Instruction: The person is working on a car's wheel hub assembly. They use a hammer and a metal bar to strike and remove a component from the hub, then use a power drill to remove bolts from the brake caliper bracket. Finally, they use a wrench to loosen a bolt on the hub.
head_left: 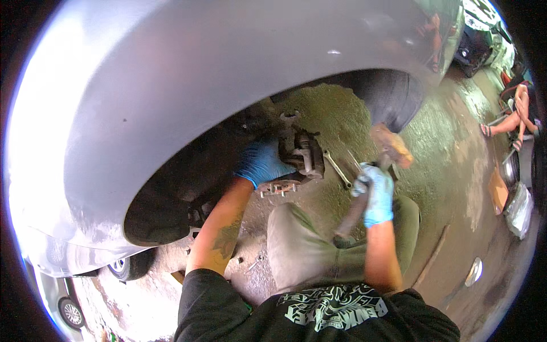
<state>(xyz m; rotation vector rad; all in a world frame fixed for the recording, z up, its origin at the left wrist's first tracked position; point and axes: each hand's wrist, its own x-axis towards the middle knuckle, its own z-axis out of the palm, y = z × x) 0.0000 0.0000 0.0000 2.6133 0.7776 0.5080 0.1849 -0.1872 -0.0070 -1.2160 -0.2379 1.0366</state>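
Note:
My left hand point(261, 164), in a blue glove, reaches into the wheel arch beside the brake caliper point(307, 154). Its fingers are mostly hidden by the caliper and shadow, so what they hold does not show. The wheel hub with studs point(279, 187) sits just below that hand. An open-ended wrench head point(289, 117) sticks up above the caliper. My right hand point(377, 194), also blue-gloved, is closed round the handle of a hammer. The hammer's rusty head point(392, 147) is smeared by motion, to the right of the caliper and apart from it.
A silver car fender point(228, 68) arches over the work. On the wet floor lies a combination wrench point(338, 169) between the caliper and my right hand. A seated person's legs point(513, 114), cardboard point(497, 191) and a plastic bag point(519, 211) are at the far right.

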